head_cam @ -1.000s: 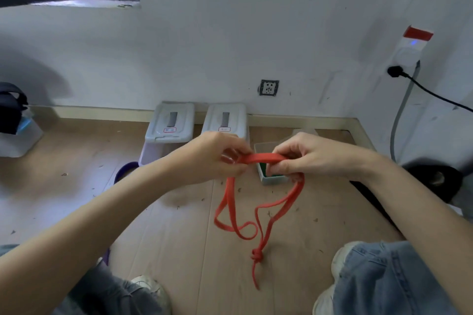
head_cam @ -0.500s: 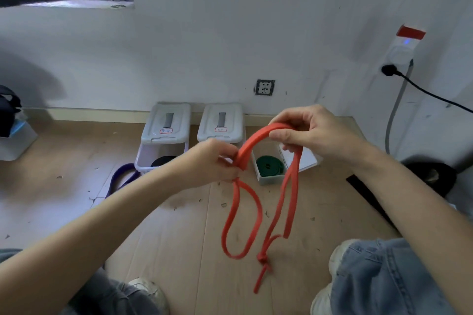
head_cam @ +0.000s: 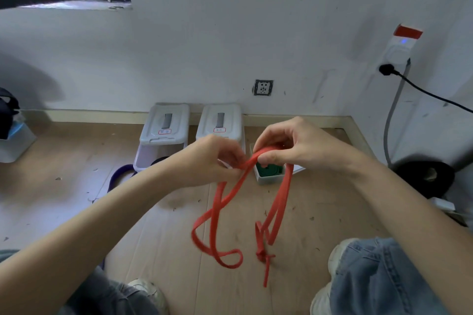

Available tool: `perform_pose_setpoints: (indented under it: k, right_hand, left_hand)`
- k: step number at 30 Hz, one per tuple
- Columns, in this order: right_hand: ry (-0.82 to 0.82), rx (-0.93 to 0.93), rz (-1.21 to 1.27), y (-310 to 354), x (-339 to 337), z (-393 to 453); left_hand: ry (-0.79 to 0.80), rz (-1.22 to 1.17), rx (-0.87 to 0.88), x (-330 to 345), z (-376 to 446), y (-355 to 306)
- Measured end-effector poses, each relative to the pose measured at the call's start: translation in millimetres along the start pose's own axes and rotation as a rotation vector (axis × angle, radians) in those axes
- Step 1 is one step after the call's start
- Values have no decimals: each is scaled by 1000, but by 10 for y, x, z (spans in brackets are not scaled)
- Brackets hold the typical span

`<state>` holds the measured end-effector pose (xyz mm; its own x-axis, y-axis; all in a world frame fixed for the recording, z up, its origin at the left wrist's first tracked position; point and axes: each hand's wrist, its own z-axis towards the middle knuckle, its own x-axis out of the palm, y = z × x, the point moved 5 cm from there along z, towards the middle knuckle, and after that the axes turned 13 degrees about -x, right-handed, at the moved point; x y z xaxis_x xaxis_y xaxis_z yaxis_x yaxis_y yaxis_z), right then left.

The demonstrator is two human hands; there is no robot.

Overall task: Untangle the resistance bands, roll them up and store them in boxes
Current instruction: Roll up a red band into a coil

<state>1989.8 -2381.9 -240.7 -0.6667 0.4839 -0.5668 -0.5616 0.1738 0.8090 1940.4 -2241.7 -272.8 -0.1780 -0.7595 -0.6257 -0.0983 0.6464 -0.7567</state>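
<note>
A red resistance band [head_cam: 279,202] hangs in loops between my hands above the wooden floor, with a knot [head_cam: 263,256] near its lower end. My left hand [head_cam: 212,158] pinches one part of the band. My right hand [head_cam: 294,146] grips the top of the band a little to the right, fingers curled over it. Behind my hands stand three white boxes: the left box [head_cam: 163,140] holds a dark band, the middle box [head_cam: 220,123] has its lid raised, and the right box [head_cam: 268,178] holds a rolled green band [head_cam: 268,170].
A purple band [head_cam: 120,174] lies on the floor beside the left box. A wall socket [head_cam: 263,87] sits above the skirting. A black cable [head_cam: 422,89] runs from a plug at the right wall. My knees and shoes fill the lower corners.
My right hand has come down and closer to my left hand. The hanging loops have swung and spread, and the knot now hangs lower and further right.
</note>
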Motion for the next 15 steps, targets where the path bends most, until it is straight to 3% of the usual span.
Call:
perform_pose_setpoints:
  k: [3,10,15]
  right_hand:
    - [34,-25,-17,22,12,8]
    - [32,32,45,13,-112,-32]
    - [109,57,-15,-17,62,-29]
  left_hand:
    - [91,-13,-11,95,-1,-5]
    - [-16,-151,7,-3,2,-8]
    - [27,-198,21,77,20,-11]
